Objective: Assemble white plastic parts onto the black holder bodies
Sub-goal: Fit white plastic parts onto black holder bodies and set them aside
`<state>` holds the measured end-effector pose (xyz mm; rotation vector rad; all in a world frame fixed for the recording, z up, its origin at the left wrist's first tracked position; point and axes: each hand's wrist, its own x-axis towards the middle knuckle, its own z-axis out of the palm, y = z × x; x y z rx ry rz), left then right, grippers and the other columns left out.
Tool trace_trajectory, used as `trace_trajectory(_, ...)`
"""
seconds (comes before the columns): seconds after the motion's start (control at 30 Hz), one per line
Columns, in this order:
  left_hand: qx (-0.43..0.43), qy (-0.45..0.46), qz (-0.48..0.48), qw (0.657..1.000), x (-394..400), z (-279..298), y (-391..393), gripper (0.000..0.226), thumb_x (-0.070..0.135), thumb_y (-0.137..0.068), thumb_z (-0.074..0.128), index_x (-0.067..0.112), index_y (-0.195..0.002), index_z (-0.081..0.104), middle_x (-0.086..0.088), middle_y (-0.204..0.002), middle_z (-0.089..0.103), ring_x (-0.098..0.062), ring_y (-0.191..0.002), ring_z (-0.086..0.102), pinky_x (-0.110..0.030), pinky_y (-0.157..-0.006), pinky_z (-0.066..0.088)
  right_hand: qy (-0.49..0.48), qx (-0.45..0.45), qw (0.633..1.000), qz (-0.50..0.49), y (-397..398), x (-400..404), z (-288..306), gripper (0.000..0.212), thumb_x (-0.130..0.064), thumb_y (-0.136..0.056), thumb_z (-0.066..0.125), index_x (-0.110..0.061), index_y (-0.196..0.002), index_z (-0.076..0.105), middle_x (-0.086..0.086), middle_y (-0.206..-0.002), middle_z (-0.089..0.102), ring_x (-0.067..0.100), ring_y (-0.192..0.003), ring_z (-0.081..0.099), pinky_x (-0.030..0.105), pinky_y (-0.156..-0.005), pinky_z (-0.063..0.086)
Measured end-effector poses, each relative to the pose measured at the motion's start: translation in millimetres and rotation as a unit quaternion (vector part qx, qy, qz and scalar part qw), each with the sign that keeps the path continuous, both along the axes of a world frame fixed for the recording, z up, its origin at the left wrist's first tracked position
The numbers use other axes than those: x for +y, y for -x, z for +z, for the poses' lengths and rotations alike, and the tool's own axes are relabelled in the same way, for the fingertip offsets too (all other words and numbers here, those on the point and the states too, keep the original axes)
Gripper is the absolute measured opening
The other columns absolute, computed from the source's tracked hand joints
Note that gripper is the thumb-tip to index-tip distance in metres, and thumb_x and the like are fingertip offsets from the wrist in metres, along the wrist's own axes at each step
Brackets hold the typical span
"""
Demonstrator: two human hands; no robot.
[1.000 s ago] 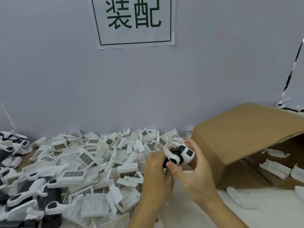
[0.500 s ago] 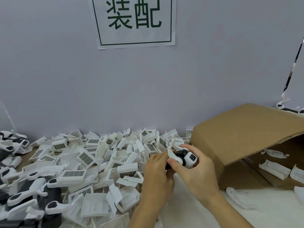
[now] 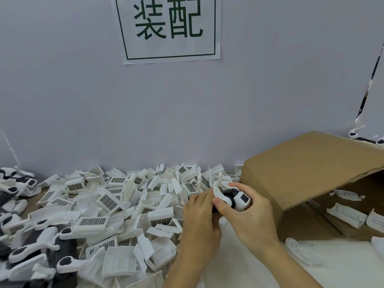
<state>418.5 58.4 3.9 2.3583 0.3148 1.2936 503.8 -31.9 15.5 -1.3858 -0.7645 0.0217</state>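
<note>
A black holder body with white parts on it point(image 3: 233, 198) is held between both hands just above the table, in front of the cardboard box. My right hand point(image 3: 249, 215) grips it from the right, thumb pressed on its near side. My left hand point(image 3: 199, 217) grips its left end, fingers curled over a white curved arm that sticks up. A heap of loose white plastic parts point(image 3: 116, 204) with dark grid faces covers the table to the left. Much of the holder's black body is hidden by my fingers.
A cardboard box point(image 3: 307, 175) lies on its side at right, with white parts point(image 3: 346, 217) inside. Assembled black-and-white holders point(image 3: 31, 252) pile up at the lower left. One white curved piece point(image 3: 299, 252) lies on the white table surface before the box. A paper sign point(image 3: 170, 28) hangs on the wall.
Both hands have lowered slightly with the holder and shifted a little to the right. The fingers have worked round the holder, which is turned more flat now.
</note>
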Motion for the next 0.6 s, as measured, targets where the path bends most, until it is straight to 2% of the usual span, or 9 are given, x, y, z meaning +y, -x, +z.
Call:
trace_trajectory(0.1,0.005,-0.014,-0.001,1.000,-3,2,2,0.026,0.000,-0.081,0.056,0.017,-0.100,0.063,0.027,-0.095,0.049,-0.014,-0.094,0.053,-0.031,-0.083,0.043,-0.001,-0.020,1.000,0.006,-1,-3,0,0.043,-0.033,-0.068,0.089,-0.024,-0.107,0.072,-0.008,-0.095,0.077,0.012,-0.090,0.073,0.027,-0.077,0.059)
trace_trajectory(0.17,0.013,0.041,-0.003,0.999,-4,3,2,0.033,-0.001,-0.084,0.053,0.025,-0.104,0.057,0.030,-0.091,0.049,-0.008,-0.094,0.049,-0.029,-0.082,0.042,-0.006,-0.015,1.000,0.025,1,-3,-1,0.056,-0.041,-0.062,0.087,-0.029,-0.114,0.069,-0.011,-0.100,0.076,0.009,-0.094,0.072,0.022,-0.077,0.057)
trace_trajectory(0.27,0.018,0.137,-0.005,0.990,-2,5,4,0.038,-0.003,-0.089,0.052,0.031,-0.106,0.052,0.019,-0.096,0.059,-0.007,-0.100,0.053,-0.031,-0.084,0.045,0.032,-0.009,0.999,0.041,5,-2,-1,0.091,-0.049,-0.057,0.084,-0.028,-0.140,0.052,-0.022,-0.113,0.071,0.000,-0.106,0.067,0.020,-0.085,0.055)
trace_trajectory(0.3,0.003,0.162,-0.015,0.987,-1,6,4,0.036,-0.004,-0.089,0.053,0.028,-0.107,0.055,0.014,-0.098,0.064,-0.010,-0.101,0.059,-0.036,-0.085,0.049,0.052,-0.024,0.998,0.040,6,-1,-2,0.095,-0.051,-0.060,0.082,-0.027,-0.145,0.046,-0.022,-0.118,0.068,-0.001,-0.112,0.063,0.024,-0.089,0.055)
trace_trajectory(0.37,-0.048,0.222,-0.030,0.973,0,11,3,0.033,-0.005,-0.091,0.057,0.024,-0.107,0.060,0.010,-0.095,0.070,-0.016,-0.096,0.066,-0.042,-0.085,0.054,0.068,-0.033,0.996,0.038,6,-2,-4,0.091,-0.054,-0.068,0.073,-0.028,-0.149,0.041,-0.021,-0.129,0.062,-0.003,-0.121,0.056,0.030,-0.095,0.052)
trace_trajectory(0.47,-0.139,0.369,-0.042,0.918,1,20,2,0.023,0.006,-0.098,0.060,0.028,-0.105,0.064,0.008,-0.096,0.075,-0.015,-0.094,0.071,-0.040,-0.084,0.059,0.063,-0.007,0.998,0.029,3,-3,-8,0.062,-0.042,-0.089,0.061,-0.028,-0.147,0.044,-0.021,-0.130,0.059,-0.009,-0.118,0.055,0.020,-0.091,0.047)
trace_trajectory(0.57,-0.189,0.529,-0.060,0.825,9,24,4,0.019,0.023,-0.105,0.051,0.031,-0.111,0.067,0.005,-0.099,0.078,-0.012,-0.095,0.074,-0.030,-0.078,0.059,0.057,0.026,0.998,0.016,-2,-2,-10,0.036,-0.026,-0.101,0.055,-0.030,-0.136,0.054,-0.016,-0.127,0.063,-0.013,-0.114,0.056,0.011,-0.088,0.045)
trace_trajectory(0.6,-0.206,0.577,-0.074,0.787,13,25,5,0.023,0.026,-0.107,0.047,0.027,-0.116,0.067,0.001,-0.103,0.078,-0.016,-0.098,0.074,-0.035,-0.083,0.059,0.053,0.034,0.998,0.012,-3,-2,-11,0.032,-0.024,-0.102,0.052,-0.029,-0.133,0.057,-0.014,-0.128,0.063,-0.011,-0.115,0.056,0.011,-0.089,0.044)
